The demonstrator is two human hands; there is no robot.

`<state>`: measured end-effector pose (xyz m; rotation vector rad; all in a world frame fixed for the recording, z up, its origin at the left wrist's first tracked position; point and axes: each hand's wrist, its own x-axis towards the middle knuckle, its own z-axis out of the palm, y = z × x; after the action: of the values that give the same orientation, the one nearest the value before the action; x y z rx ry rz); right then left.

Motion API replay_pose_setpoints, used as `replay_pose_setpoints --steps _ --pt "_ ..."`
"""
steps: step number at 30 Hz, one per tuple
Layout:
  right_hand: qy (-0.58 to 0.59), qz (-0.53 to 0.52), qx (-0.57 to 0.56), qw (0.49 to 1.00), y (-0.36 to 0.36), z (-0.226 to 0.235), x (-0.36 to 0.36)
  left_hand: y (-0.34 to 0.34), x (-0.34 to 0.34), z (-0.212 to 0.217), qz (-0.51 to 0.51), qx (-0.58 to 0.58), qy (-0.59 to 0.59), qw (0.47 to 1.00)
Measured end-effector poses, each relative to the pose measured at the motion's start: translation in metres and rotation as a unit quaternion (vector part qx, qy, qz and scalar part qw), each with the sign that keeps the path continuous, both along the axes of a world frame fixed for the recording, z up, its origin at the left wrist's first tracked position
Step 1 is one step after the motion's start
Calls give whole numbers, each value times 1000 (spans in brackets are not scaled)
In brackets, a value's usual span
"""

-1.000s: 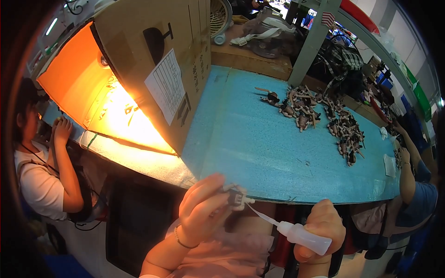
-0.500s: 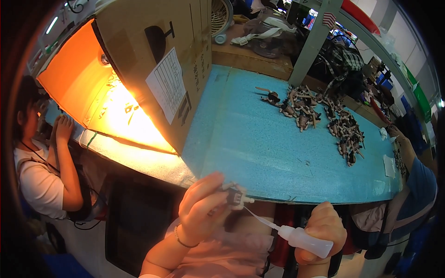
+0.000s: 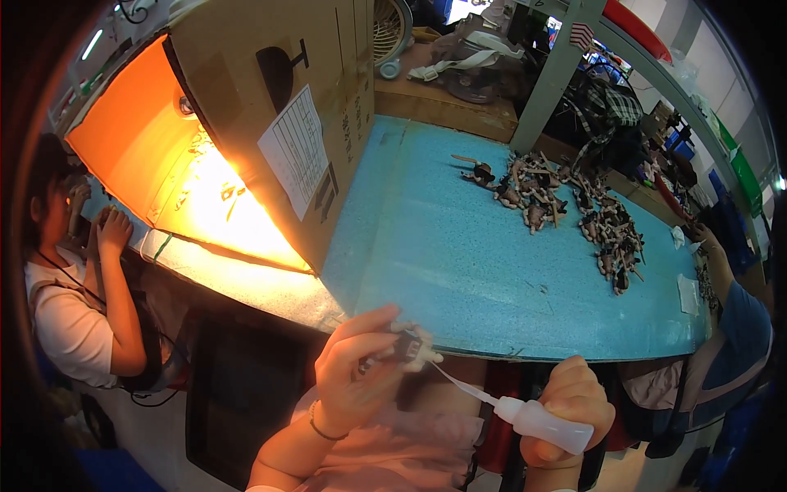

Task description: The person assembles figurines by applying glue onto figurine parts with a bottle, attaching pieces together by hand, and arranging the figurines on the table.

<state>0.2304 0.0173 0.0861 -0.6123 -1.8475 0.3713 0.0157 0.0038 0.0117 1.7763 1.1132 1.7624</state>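
Between the thumb and fingers of my left hand (image 3: 354, 365) is a small pale and dark figurine (image 3: 412, 348), held just off the table's near edge. My right hand (image 3: 567, 406) is wrapped round a white squeeze bottle (image 3: 543, 424) with a long thin nozzle (image 3: 461, 383). The bottle lies tilted, its nozzle pointing up and left. The nozzle's tip is at or very close to the figurine; whether it touches I cannot tell.
Piles of similar figurines (image 3: 611, 238) lie on the blue table (image 3: 426, 238). At left stands an open cardboard box (image 3: 279, 107), brightly lit inside. One person (image 3: 82, 303) sits at far left, another (image 3: 730, 328) at the right edge. A grey post (image 3: 549, 82) rises behind the table.
The figurine has turned and shifted slightly in my left fingers. My right hand and the bottle have moved very little. The person at left has raised a hand.
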Motion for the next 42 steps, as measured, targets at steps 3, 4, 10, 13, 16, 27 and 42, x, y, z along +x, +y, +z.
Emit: replay_pose_setpoints --steps 3,4,10,13,16,27,42 --pt "5 -18 -2 1000 -1 0 -5 -1 -1 -1 -12 -13 -13 1000" --pt "5 -18 -2 1000 -1 0 -5 0 -1 -1 -18 -19 -21 999" --pt "-2 1 -28 1000 -4 2 -2 -1 4 4 -55 -49 -99 992" --pt "12 4 -2 1000 0 -1 -1 -1 2 5 -62 -57 -95 992" --pt "29 40 -53 997 2 2 7 -2 2 -1 -84 -61 -127 986" --pt "69 16 -36 997 -1 2 0 -4 2 1 -80 -51 -102 990" --pt "3 -21 6 1000 -2 -1 -3 -4 0 2 -60 -37 -73 995"
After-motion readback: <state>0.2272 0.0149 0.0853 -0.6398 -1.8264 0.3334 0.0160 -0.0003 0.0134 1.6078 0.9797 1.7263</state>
